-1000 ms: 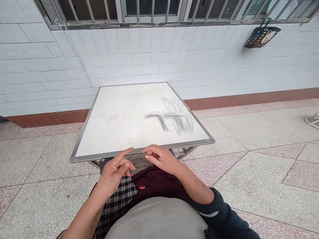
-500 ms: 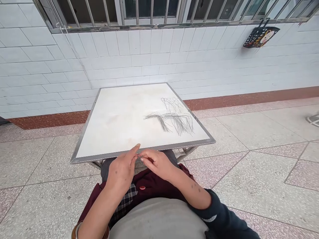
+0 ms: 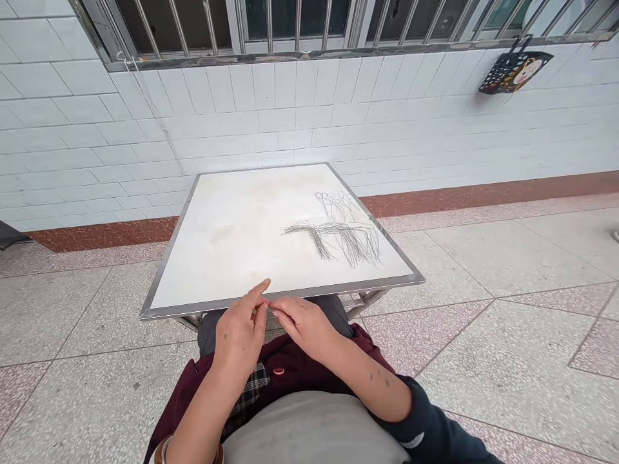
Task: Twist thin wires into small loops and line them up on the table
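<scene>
My left hand (image 3: 240, 335) is at the table's near edge, its thumb and a finger pinched together and another finger stretched forward. Opposite it, my right hand (image 3: 308, 328) pinches too, the fingertips of both hands nearly meeting. Whatever lies between them is too small and hidden to make out. Beyond the hands, on the right half of the white table (image 3: 232, 225), lie thin dark wire-like strands (image 3: 360, 245) in loose bunches. Behind these, several similar strands with looped ends (image 3: 333, 201) are spread out.
Grey metal edging (image 3: 285, 295) borders the tabletop, which stands near a white tiled wall (image 3: 290, 119). A barred window (image 3: 300, 29) is above. A patterned black bag (image 3: 515, 71) hangs at the upper right. Speckled floor tiles (image 3: 483, 335) surround the table.
The fingertips of my two hands have drawn slightly closer, still pinched. The view has shifted a little; the strands on the table lie as before.
</scene>
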### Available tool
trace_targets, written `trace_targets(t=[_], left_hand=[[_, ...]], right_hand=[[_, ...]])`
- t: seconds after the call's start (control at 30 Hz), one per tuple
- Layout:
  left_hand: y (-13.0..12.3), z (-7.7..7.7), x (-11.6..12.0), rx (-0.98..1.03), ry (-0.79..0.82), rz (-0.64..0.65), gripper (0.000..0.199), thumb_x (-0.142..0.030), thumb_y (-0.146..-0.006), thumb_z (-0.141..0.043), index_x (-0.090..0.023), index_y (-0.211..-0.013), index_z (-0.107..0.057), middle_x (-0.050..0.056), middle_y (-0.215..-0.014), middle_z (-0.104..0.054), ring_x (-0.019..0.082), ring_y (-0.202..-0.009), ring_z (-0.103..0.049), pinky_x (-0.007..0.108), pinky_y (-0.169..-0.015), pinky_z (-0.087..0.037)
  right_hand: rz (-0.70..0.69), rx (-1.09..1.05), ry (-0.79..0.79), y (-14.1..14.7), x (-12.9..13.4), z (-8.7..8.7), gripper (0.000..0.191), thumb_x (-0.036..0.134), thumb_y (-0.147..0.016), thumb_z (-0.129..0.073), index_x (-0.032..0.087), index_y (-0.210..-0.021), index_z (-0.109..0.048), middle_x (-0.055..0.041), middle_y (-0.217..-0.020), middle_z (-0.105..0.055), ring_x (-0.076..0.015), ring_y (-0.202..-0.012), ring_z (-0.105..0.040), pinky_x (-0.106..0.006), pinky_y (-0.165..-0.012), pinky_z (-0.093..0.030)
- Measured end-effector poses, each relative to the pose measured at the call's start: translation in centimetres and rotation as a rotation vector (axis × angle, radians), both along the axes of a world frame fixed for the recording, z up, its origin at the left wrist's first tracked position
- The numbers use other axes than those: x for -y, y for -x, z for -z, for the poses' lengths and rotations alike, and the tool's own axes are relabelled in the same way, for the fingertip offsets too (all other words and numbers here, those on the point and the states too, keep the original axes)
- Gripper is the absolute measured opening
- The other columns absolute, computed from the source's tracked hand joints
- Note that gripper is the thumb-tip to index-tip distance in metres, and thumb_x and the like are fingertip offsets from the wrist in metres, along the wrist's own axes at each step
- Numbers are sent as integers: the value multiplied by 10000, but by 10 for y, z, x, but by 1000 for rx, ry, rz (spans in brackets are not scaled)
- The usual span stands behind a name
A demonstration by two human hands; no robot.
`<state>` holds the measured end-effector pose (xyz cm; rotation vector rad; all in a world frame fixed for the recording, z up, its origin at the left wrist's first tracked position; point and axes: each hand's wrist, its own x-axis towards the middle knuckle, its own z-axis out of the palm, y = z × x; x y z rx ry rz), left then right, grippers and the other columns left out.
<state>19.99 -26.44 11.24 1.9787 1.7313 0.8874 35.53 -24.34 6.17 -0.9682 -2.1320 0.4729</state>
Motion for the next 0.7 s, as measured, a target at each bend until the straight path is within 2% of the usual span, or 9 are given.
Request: trace_targets(t=[0.13,0.27,0.37,0.57,0.7], left_hand=[[-2,7,-1,73,-7,10,391,-260,-908,-428,-286,-1289,-511,-13,-940,-697,148,-784,-653,280,-726,-492],[-2,12,-1,130,-11,21,392,-246,-904,-436,-288,-1286,-512,-7,-957,-690,140,-804,-648,269,-727,-490],[-2,10,1,145,-28,10,392,-244,-902,-438,-288,-1283,-516,-10,-943,-691,138,-800,-644,264,-729,-487],[0,2,7,151,1,-23,425,-226,-893,-440,-301,-1308,-486,-26,-855,-678,140,-766,-625,263,-722,-474],[6,3,8,249,38,-25,422,-251,-896,-440,-309,-1313,-477,-26,-867,-664,132,-743,-611,264,-736,-476]], right_hand=[[82,-34,30,2,1,3,145,191,-946,-430,192,-931,-574,-26,-803,-647,-155,-711,-584,-271,-663,-448],[93,-127,114,5,5,1,150,199,-949,-434,200,-925,-583,-1,-743,-634,-131,-657,-586,-242,-631,-447],[98,-166,139,8,10,0,157,213,-953,-429,202,-935,-584,1,-748,-629,-124,-638,-586,-241,-635,-454],[123,-132,64,13,16,3,172,214,-946,-420,194,-923,-589,-26,-779,-633,-148,-663,-609,-272,-656,-478],[41,-245,329,16,19,2,176,262,-957,-406,212,-1009,-567,3,-801,-636,-91,-517,-597,-226,-568,-502]])
